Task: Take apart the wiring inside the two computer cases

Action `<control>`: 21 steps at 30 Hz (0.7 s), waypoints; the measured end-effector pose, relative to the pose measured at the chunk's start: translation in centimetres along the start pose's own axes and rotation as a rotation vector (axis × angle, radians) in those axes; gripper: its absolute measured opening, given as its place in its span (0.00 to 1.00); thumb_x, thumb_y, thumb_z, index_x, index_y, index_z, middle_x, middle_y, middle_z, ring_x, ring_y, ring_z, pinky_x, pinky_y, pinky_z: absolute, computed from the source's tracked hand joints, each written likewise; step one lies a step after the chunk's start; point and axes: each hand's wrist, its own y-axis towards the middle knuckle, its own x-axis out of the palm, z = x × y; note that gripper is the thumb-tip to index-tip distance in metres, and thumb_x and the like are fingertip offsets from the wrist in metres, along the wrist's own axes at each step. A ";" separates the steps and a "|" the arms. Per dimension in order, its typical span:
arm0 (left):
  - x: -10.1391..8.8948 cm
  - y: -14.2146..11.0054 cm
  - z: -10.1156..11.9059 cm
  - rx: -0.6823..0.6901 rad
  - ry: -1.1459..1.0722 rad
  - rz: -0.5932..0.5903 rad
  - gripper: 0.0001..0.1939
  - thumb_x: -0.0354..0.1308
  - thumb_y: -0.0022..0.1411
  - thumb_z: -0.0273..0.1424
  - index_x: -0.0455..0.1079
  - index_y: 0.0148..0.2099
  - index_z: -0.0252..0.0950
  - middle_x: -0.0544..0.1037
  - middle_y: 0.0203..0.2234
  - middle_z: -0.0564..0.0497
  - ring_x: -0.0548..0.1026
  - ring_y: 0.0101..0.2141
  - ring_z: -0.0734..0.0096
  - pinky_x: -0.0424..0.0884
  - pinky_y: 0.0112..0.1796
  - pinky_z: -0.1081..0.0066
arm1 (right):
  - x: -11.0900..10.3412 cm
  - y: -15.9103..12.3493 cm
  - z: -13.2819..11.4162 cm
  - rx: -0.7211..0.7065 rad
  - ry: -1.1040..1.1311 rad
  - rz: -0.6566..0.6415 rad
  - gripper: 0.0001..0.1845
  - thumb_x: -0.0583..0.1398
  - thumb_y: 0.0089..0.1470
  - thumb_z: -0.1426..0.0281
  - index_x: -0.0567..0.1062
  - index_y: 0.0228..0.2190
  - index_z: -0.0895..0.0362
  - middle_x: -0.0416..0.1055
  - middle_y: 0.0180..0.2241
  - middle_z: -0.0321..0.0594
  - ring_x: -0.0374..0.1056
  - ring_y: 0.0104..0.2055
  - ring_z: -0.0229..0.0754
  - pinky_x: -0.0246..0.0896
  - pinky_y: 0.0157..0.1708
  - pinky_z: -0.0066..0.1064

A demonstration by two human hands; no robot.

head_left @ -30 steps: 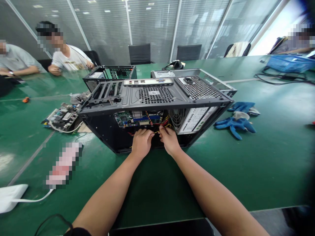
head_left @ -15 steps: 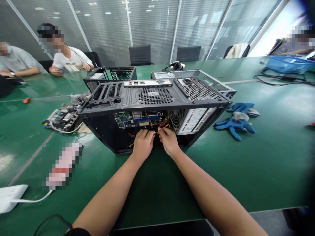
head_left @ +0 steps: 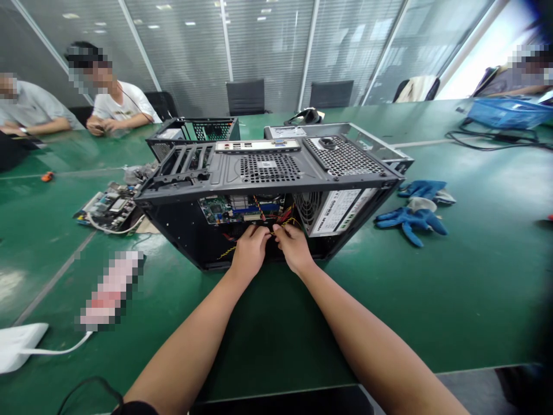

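A black computer case [head_left: 181, 230] lies on the green table with its side open toward me. Inside, the motherboard [head_left: 218, 211] shows at the left and the power supply [head_left: 341, 212] at the right. My left hand [head_left: 250, 248] is closed, fingertips pinching a thin yellow-and-black cable [head_left: 227, 252] at the case opening. Close beside it, my right hand [head_left: 294, 246] pinches the same thin wiring; the fingertips of both hands almost meet. Red and yellow wires [head_left: 286, 215] run behind the fingers. Whatever sits right between the fingertips is too small to make out.
Blue gloves [head_left: 412, 216] lie right of the case, a loose circuit board [head_left: 110, 207] left of it. A phone [head_left: 112, 291] is cabled to a white box [head_left: 21, 346]. Another case [head_left: 207, 129] and a blue basket [head_left: 510, 113] stand farther back. Several people sit around the table.
The case has shifted very slightly to the left, and my hands with it. Both hands keep their pinch on the wiring. A person across the table has brought their hands together.
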 end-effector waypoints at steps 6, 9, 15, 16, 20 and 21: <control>0.0 0.3 0.1 0.015 -0.015 -0.013 0.06 0.51 0.69 0.24 0.68 0.40 0.38 0.72 0.33 0.49 0.72 0.35 0.66 0.71 0.38 0.68 | 0.0 -0.1 -0.4 0.038 0.047 -0.034 0.24 0.62 0.50 0.48 0.67 0.22 0.54 0.64 0.21 0.33 0.58 0.22 0.36 0.53 0.22 0.29; -0.2 0.4 -0.1 0.037 0.008 -0.021 0.05 0.53 0.68 0.25 0.66 0.39 0.38 0.72 0.33 0.48 0.72 0.36 0.65 0.70 0.39 0.67 | 0.0 -0.1 -0.4 0.041 0.058 -0.046 0.24 0.62 0.50 0.47 0.67 0.22 0.54 0.64 0.21 0.33 0.57 0.22 0.35 0.53 0.22 0.29; -0.5 0.5 -0.9 0.094 0.020 -0.049 0.04 0.57 0.68 0.27 0.67 0.37 0.38 0.74 0.31 0.49 0.73 0.36 0.64 0.70 0.38 0.67 | -0.1 0.0 -0.2 0.041 0.064 -0.067 0.24 0.63 0.50 0.48 0.67 0.22 0.55 0.63 0.21 0.33 0.57 0.22 0.35 0.52 0.22 0.29; -0.4 0.6 -1.0 0.088 0.017 -0.053 0.04 0.57 0.68 0.28 0.67 0.37 0.38 0.75 0.31 0.50 0.73 0.35 0.64 0.70 0.38 0.67 | -0.1 0.1 -0.1 0.052 0.072 -0.073 0.24 0.63 0.49 0.47 0.67 0.22 0.55 0.63 0.21 0.32 0.57 0.22 0.35 0.51 0.22 0.29; -0.2 0.5 -1.0 0.032 0.003 -0.066 0.06 0.57 0.68 0.28 0.67 0.36 0.38 0.75 0.29 0.51 0.74 0.33 0.66 0.69 0.36 0.68 | -0.1 0.4 0.3 0.071 0.101 -0.077 0.25 0.64 0.48 0.47 0.67 0.22 0.55 0.63 0.21 0.32 0.56 0.21 0.34 0.50 0.21 0.29; -0.2 0.5 -0.9 0.020 -0.001 -0.072 0.06 0.57 0.68 0.28 0.67 0.35 0.38 0.75 0.28 0.51 0.74 0.33 0.66 0.69 0.36 0.69 | -0.1 0.4 0.3 0.068 0.104 -0.076 0.25 0.64 0.48 0.47 0.67 0.23 0.55 0.64 0.21 0.32 0.57 0.21 0.34 0.50 0.21 0.29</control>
